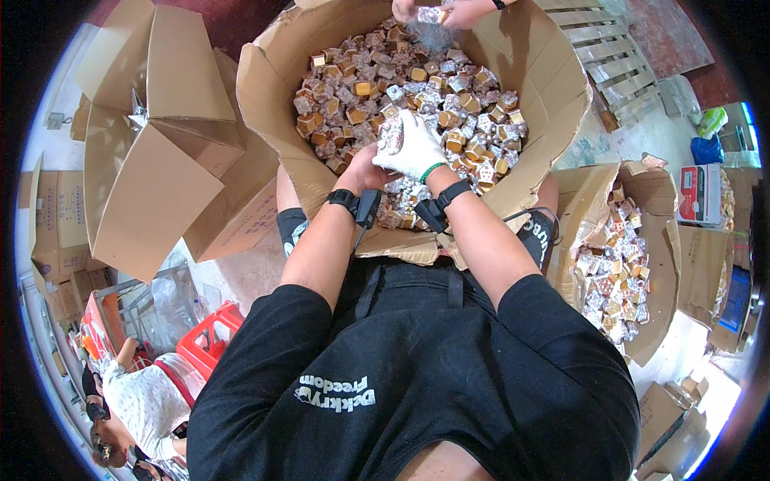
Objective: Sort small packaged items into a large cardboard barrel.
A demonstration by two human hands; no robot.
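Note:
My right hand (419, 148), in a white knit glove with a green band at the wrist, is closed around a small silvery, pinkish patterned piece (391, 138). Right beside it, my bare left hand (365, 170) has its fingers curled in against the glove; what lies in them is hidden. Both hands are over a big open cardboard box (545, 88) between my knees. Heaped inside are many small house-shaped pieces (453, 140), some gold and some silver with reddish patterns. Black straps with small devices circle both my wrists.
Another person's hands (465, 12) hold a foil-like piece (433, 14) over the box's far edge. A second box (658, 240) of similar pieces stands at the right. Open cartons (152, 176) are at the left, near a red plastic basket (210, 337). A wooden pallet (605, 56) lies far right.

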